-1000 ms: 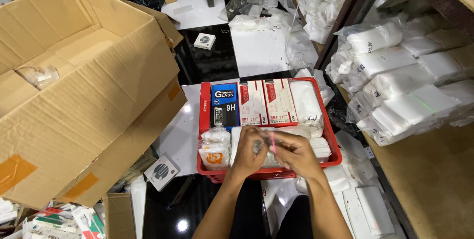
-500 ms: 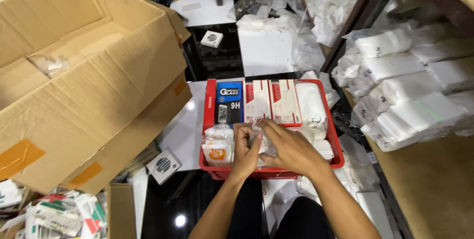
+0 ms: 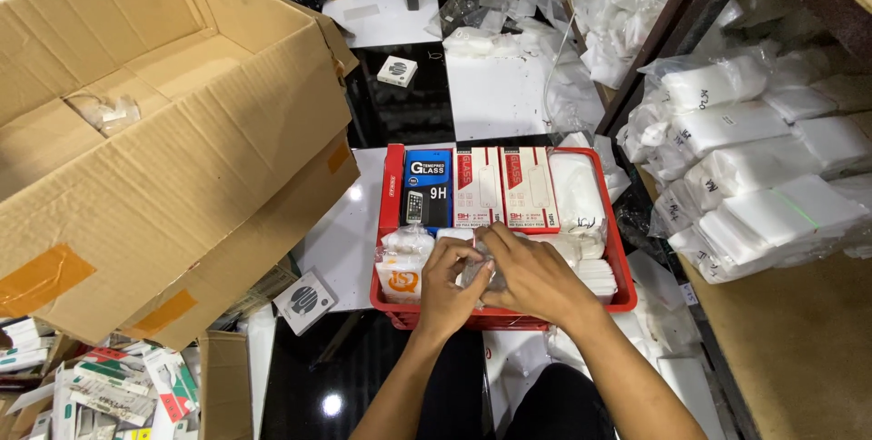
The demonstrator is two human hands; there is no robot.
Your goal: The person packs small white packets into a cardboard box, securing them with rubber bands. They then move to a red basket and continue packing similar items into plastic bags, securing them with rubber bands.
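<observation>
Nearest, both forearms reach forward over the lap to a red plastic basket (image 3: 620, 287) set on a white surface. Left hand (image 3: 450, 281) and right hand (image 3: 536, 275) meet at the basket's front edge, fingers curled together around 1 small clear plastic packet (image 3: 479, 263), which they pinch between them just above the basket's contents; how tight the grip is cannot be told. Just left of the hands, inside the basket, lies an orange-and-white pouch (image 3: 400, 281), and to the right sits a stack of white packets (image 3: 595, 272). Further back in the basket, 1 blue-and-black flat box (image 3: 427, 187) stands beside 2 red-and-white flat boxes (image 3: 504, 186), with a clear bag (image 3: 577, 190) at the right end. On the left, a large open cardboard carton (image 3: 182, 149) lies tipped on its side, a crumpled clear wrapper (image 3: 104, 115) inside it. At right, bundles of white bagged goods (image 3: 754, 168) are piled on a shelf. Farthest off, a small white square box (image 3: 397, 70) rests on the dark floor
</observation>
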